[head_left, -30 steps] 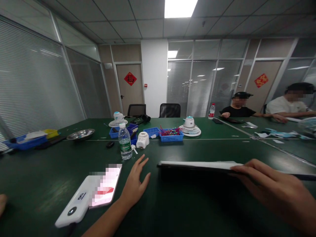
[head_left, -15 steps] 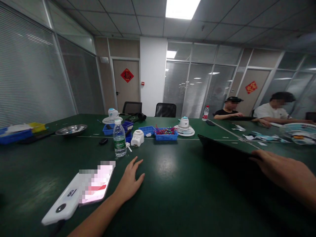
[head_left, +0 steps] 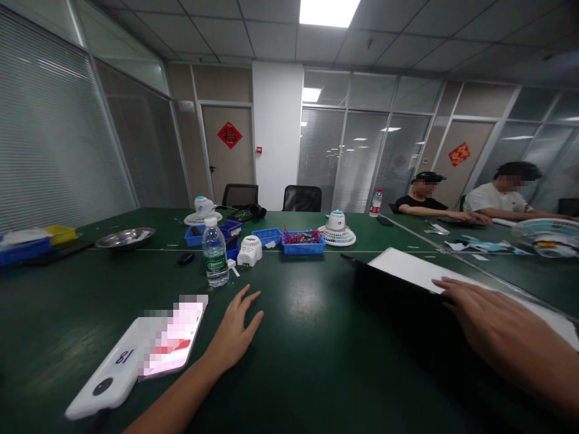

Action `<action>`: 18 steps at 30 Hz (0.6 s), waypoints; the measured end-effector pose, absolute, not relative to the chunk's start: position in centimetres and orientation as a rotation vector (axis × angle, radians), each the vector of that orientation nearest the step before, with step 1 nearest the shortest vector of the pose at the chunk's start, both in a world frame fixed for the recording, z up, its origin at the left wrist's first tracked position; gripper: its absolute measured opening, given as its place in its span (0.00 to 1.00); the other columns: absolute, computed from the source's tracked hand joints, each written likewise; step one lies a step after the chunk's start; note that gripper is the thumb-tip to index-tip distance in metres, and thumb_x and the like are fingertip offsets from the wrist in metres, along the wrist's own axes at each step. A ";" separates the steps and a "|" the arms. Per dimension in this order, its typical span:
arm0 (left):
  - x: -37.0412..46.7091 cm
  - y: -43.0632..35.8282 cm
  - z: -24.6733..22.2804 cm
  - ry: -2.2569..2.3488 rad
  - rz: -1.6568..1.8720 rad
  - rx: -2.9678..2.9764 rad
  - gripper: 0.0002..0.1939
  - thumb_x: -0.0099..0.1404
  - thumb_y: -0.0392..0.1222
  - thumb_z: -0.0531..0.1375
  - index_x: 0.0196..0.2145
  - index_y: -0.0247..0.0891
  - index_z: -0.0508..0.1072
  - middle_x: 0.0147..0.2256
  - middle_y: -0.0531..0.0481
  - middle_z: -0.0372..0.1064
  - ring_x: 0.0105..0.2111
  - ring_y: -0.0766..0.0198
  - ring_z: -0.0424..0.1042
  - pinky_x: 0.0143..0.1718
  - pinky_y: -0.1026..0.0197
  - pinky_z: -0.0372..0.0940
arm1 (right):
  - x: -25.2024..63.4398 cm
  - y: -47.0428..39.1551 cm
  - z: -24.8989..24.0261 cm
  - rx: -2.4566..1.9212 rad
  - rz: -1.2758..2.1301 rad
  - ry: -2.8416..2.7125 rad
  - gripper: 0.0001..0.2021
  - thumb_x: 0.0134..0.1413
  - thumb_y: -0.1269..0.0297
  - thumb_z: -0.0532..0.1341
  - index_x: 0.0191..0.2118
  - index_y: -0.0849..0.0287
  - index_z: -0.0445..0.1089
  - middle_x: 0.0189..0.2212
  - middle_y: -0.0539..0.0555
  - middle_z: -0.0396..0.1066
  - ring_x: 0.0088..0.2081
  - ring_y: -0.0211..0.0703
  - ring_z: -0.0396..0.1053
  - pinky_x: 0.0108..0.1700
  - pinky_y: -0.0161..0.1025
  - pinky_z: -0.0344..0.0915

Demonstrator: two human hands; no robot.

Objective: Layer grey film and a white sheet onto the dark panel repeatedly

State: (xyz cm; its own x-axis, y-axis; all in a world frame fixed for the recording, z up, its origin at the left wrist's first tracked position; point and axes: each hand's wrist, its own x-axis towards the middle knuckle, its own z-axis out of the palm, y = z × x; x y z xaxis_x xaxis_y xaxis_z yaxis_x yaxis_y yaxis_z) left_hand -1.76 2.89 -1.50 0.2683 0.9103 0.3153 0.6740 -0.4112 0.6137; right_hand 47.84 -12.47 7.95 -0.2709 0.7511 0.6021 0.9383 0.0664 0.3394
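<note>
My left hand (head_left: pixel 235 331) rests on the dark green table (head_left: pixel 303 361) with its fingers spread and nothing in it. Just left of it lie a phone with a lit pink screen (head_left: pixel 176 340) and a white device marked 18 (head_left: pixel 106 374). A water bottle (head_left: pixel 215 253) stands beyond my fingers. On the right, my right hand (head_left: pixel 493 319) grips the upper edge of a tilted black panel (head_left: pixel 407 307). A white surface (head_left: pixel 407 268) shows behind that edge. The thumb of my right hand is hidden.
Farther back are a blue tray of coloured wires (head_left: pixel 303 244), a white fan part (head_left: pixel 337 229), a white housing (head_left: pixel 250 251) and a metal dish (head_left: pixel 125 238). Two people sit at the far right behind a clear bowl (head_left: pixel 549 238). A red-labelled bottle (head_left: pixel 376 204) stands at the back.
The black panel has tilted toward me and shifted left with my right hand, and a white surface now shows behind it. My left hand stays nearly in place. The view has shifted slightly.
</note>
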 end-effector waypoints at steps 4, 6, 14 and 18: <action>-1.5 3.2 -1.4 1.385 0.987 2.163 0.26 0.74 0.57 0.47 0.61 0.44 0.69 0.68 0.44 0.54 0.68 0.48 0.55 0.67 0.39 0.52 | 40.8 -15.3 6.5 -1.330 -1.002 -2.295 0.21 0.58 0.65 0.54 0.57 0.54 0.68 0.52 0.58 0.75 0.47 0.53 0.76 0.47 0.50 0.74; -1.4 3.2 -1.2 1.341 1.024 2.168 0.26 0.75 0.57 0.46 0.59 0.45 0.71 0.67 0.45 0.57 0.67 0.48 0.57 0.67 0.38 0.53 | 37.7 -15.9 5.7 -1.189 -0.934 -2.377 0.19 0.57 0.67 0.55 0.54 0.54 0.70 0.49 0.55 0.77 0.45 0.49 0.77 0.44 0.44 0.75; -0.6 2.6 -0.3 1.062 0.686 2.436 0.24 0.75 0.58 0.49 0.63 0.53 0.67 0.70 0.51 0.52 0.70 0.47 0.50 0.69 0.34 0.43 | 35.6 -10.4 2.8 -1.393 -0.292 -2.481 0.21 0.61 0.49 0.60 0.55 0.53 0.71 0.55 0.55 0.74 0.52 0.50 0.74 0.51 0.48 0.74; -0.2 1.9 0.3 1.014 0.254 2.592 0.30 0.72 0.61 0.55 0.68 0.60 0.54 0.72 0.54 0.38 0.72 0.45 0.39 0.69 0.29 0.35 | 44.9 -2.9 2.1 -1.885 -0.492 -2.072 0.24 0.63 0.48 0.55 0.57 0.55 0.70 0.59 0.59 0.69 0.61 0.50 0.65 0.63 0.48 0.62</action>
State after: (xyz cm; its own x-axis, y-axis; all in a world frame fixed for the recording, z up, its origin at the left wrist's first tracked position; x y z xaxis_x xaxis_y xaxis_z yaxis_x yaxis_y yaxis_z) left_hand -0.17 1.91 0.29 0.7287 0.6836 0.0400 0.6220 -0.6852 0.3790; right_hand 44.87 -2.86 2.06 -0.0965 0.8939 0.4377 0.9953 0.0819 0.0522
